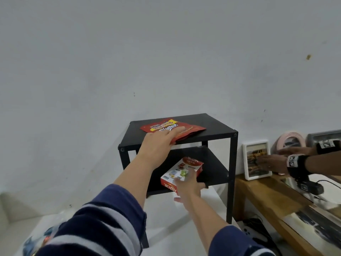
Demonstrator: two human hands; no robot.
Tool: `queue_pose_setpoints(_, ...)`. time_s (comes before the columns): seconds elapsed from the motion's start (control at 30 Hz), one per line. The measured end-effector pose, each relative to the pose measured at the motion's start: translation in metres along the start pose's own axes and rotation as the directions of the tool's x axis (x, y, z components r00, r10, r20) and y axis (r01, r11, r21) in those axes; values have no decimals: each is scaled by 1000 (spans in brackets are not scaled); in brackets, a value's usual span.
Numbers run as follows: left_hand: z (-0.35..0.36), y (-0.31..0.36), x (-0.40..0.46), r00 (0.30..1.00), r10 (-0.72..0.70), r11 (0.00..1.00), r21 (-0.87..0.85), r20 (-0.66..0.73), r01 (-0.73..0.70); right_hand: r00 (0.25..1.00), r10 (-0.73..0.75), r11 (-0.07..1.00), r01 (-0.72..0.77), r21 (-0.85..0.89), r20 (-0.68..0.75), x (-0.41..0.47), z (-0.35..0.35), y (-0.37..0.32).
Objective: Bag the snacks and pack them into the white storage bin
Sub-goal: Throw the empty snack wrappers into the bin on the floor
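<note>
My left hand (162, 143) lies flat on one red pouch (186, 129) atop the black shelf (217, 130); my right hand (188, 183) grips one Astor box (180, 170) on its lower tier.

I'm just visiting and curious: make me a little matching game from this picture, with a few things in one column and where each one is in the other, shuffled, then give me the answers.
Things:
1. red snack pouch
2. Astor box
3. white picture frame
4. black shelf unit

Places:
A. held by the right hand at the lower shelf
B. standing on the wooden bench
C. against the white wall
D. on the top shelf, under the left hand

Pairs: 1-D, 2-A, 3-B, 4-C
</note>
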State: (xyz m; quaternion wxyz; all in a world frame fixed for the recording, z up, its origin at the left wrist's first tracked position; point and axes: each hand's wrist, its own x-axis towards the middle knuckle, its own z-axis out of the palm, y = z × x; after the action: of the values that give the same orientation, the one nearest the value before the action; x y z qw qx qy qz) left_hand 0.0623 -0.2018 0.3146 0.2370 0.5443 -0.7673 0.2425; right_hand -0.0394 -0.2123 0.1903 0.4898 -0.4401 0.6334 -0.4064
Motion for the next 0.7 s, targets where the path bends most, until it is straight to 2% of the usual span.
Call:
queue_pose_setpoints(0.07,-10,2,-7,997,-2,1000,14,-77,3,1000,-13,999,12,51,16,-5,-7,-3)
queue_pose_setpoints(0.13,-28,3,-12,988,-63,998,-23,-138,61,1000,-25,998,24,59,8,-12,-15,-6)
queue_pose_setpoints(0.23,-62,0,-18,960,-181,976,-156,-212,149,994,-7,979,-15,205,105,-28,-26,-13)
queue_pose_setpoints(0.3,-84,-3,-27,940,-199,975,-150,-276,163,993,-24,959,-10,285,116,-43,-32,-18)
queue_pose_setpoints(0.37,-104,-7,-39,916,-222,974,-123,-335,191,994,-82,952,57,302,69,-61,-34,-23)
queue_pose_setpoints(0.43,-123,-11,-56,874,-326,944,-175,-360,280,989,-150,948,144,282,-2,-83,-33,-23)
queue_pose_setpoints(0.53,-152,-18,-95,815,-464,883,-258,-347,392,959,-278,927,283,247,-56,-124,-22,-13)
queue_pose_setpoints(0.7,-195,-33,-193,752,-567,819,-332,-337,468,913,-398,861,406,306,-91,-214,11,14)
